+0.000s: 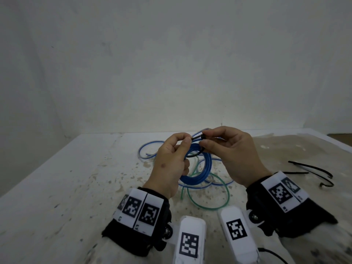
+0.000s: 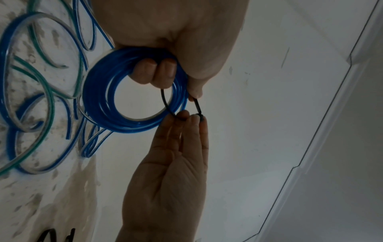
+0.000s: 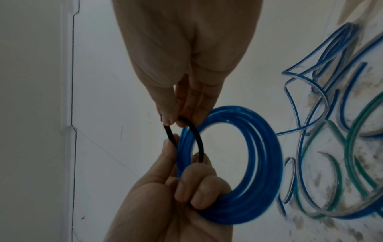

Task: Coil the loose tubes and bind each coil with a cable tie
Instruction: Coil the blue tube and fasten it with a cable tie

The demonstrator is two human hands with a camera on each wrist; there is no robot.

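A coil of blue tube [image 1: 205,168] hangs above the table in my left hand [image 1: 187,140], whose lower fingers curl through the ring [image 2: 99,98]. A black cable tie [image 1: 197,138] loops through the coil and round its strands [image 3: 199,139]. My left thumb and forefinger pinch the tie's tail. My right hand [image 1: 204,140] pinches the tie's head end between thumb and fingertips [image 2: 190,119]. The two hands almost touch above the coil's top edge. The tie's loop is still wide and loose around the strands [image 2: 163,101].
Loose clear tubes with blue stripes [image 1: 150,149] and a green tube [image 1: 207,204] lie tangled on the stained white table [image 1: 57,187] below the hands. Several spare black cable ties [image 1: 314,168] lie to the right. A pale wall stands just behind the table's far edge.
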